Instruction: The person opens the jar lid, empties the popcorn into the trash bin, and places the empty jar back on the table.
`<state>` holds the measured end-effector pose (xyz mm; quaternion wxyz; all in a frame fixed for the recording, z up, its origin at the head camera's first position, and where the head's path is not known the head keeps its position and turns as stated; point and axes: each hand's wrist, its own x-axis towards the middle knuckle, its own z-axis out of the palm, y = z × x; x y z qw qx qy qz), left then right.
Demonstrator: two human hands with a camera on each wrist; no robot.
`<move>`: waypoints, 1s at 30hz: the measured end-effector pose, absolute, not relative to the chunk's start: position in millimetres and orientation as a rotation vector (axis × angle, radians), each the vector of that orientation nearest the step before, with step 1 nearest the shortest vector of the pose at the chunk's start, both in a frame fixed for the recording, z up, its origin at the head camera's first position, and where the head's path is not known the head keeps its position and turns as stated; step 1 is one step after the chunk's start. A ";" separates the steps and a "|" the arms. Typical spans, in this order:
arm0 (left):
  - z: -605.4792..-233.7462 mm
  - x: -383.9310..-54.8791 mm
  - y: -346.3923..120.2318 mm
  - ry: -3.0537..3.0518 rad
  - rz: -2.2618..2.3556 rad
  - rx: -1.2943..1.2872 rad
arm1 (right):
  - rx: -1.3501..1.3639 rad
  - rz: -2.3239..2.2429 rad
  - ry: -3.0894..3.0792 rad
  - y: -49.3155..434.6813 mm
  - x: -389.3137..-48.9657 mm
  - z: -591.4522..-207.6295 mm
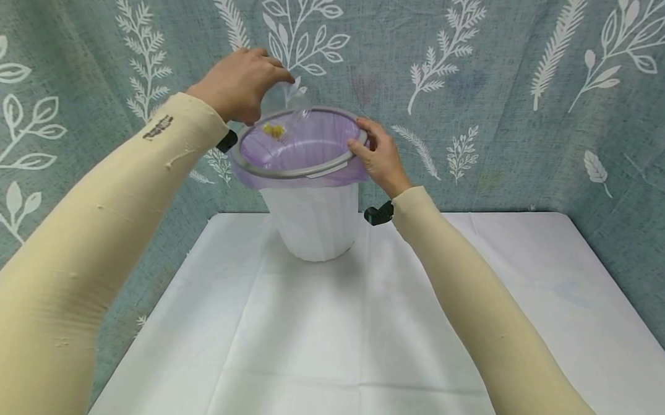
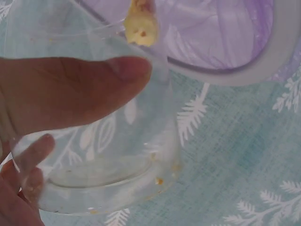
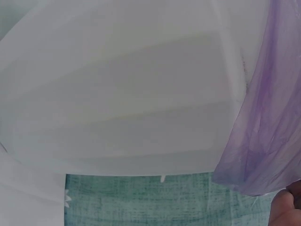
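My left hand grips a clear cup, tipped with its mouth towards the bin. The left wrist view shows the thumb across the cup's side and small yellow crumbs near its base. A pale yellow piece of food, perhaps fruit, is at the cup's mouth; in the head view yellow bits show against the bin's opening. The white waste bin has a grey rim ring and a purple bin liner. At the rim's right side, my right hand holds on, thumb inward; its other fingers are partly hidden.
The bin stands near the back of a table with a white cloth. Close behind and at both sides hangs a grey-green curtain with white leaf prints. The liner's edge hangs outside the bin below the ring.
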<state>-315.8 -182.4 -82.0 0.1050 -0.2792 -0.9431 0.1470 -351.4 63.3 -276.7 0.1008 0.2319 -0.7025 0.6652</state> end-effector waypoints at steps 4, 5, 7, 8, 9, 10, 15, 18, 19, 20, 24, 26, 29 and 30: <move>-82.9 -314.2 -179.6 -2.757 0.444 -0.836 | 0.677 1.954 -2.086 63.2 -350.9 -277.3; -83.1 -314.0 -179.3 -2.749 0.446 -0.842 | 0.674 1.947 -2.090 63.0 -351.0 -277.4; -83.1 -313.3 -178.9 -2.731 0.452 -0.857 | 0.668 1.933 -2.096 63.0 -351.1 -277.9; -83.0 -312.9 -178.6 -2.721 0.454 -0.866 | 0.668 1.929 -2.095 62.8 -351.3 -278.0; -82.9 -312.4 -178.4 -2.708 0.457 -0.877 | 0.669 1.928 -2.092 62.7 -351.7 -278.1; -82.8 -311.9 -178.0 -2.695 0.464 -0.886 | 0.672 1.932 -2.086 62.6 -352.2 -278.3; -82.4 -310.5 -174.5 -2.652 0.495 -0.909 | 0.694 1.953 -2.051 62.0 -354.4 -278.6; -82.7 -310.7 -173.0 -2.641 0.508 -0.911 | 0.699 1.962 -2.046 61.5 -354.8 -278.8; -82.9 -310.7 -172.6 -2.635 0.512 -0.914 | 0.702 1.967 -2.043 61.5 -354.8 -278.8; -83.1 -310.8 -172.4 -2.629 0.513 -0.917 | 0.702 1.967 -2.043 61.5 -354.6 -278.6; -83.7 -310.6 -172.1 -2.608 0.519 -0.927 | 0.708 1.979 -2.033 61.4 -354.6 -277.9; -83.6 -310.5 -171.8 -2.607 0.520 -0.931 | 0.710 1.979 -2.034 61.7 -354.4 -277.8; -83.2 -311.0 -170.9 -2.606 0.527 -0.938 | 0.707 1.978 -2.036 62.0 -354.4 -277.8; -83.0 -311.1 -170.4 -2.607 0.534 -0.937 | 0.704 1.975 -2.038 62.2 -354.3 -277.8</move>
